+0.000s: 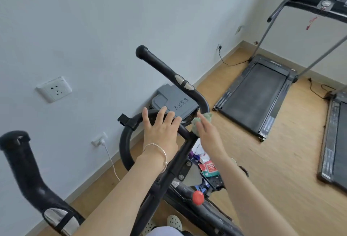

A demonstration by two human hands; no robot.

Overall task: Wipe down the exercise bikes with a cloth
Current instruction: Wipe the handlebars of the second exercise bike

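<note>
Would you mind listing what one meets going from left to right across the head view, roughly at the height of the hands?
Wall socket → left hand resting on the handlebar loop → green cloth held by the right hand → near treadmill → second treadmill at the right edge.

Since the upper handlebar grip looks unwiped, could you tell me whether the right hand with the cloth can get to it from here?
Probably yes. The right hand holds the green cloth at the bar's junction, and the upper grip rises bare beyond it. The left hand rests on the lower loop, aside.
</note>
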